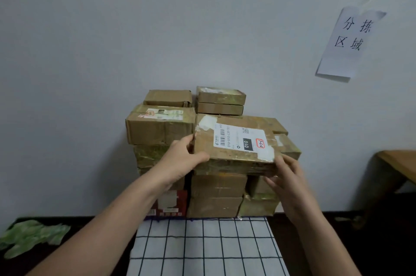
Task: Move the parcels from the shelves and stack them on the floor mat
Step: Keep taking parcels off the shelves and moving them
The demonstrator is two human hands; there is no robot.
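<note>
A flat brown parcel (236, 140) with a white shipping label lies on top of the stack of cardboard parcels (216, 194) against the wall. My left hand (182, 158) grips its near left corner, thumb on the front edge and fingers on the left side. My right hand (287, 176) holds its near right corner, with the fingers under the front edge. The stack stands at the far end of the white floor mat (202, 248) with a dark grid pattern. Several smaller boxes (219, 100) sit at the stack's back top.
A red and white box (170, 203) sits at the stack's lower left. Crumpled green plastic (29, 237) lies on the dark floor at the left. A wooden table corner (398, 163) juts in at the right. A paper sign (350, 43) hangs on the wall.
</note>
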